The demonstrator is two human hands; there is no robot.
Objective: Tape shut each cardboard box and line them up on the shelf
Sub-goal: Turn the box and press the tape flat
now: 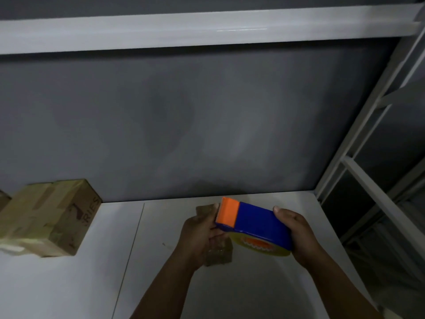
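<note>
A small cardboard box (219, 254) rests on the white shelf (264, 284), mostly covered by my left hand (199, 238), which grips it from the left. My right hand (299, 236) holds a blue tape dispenser (259, 223) with an orange cutter end and a yellowish tape roll underneath. The dispenser lies over the top of the small box, its orange end pointing left toward the fingers of my left hand. A larger taped cardboard box (49, 217) stands on the shelf at the far left, against the grey back wall.
A second box edge (3, 200) peeks in at the left border. The upper shelf board (207, 31) runs overhead. White metal rack posts (358, 143) close the right side. A seam (128, 256) in the shelf surface runs between the boxes.
</note>
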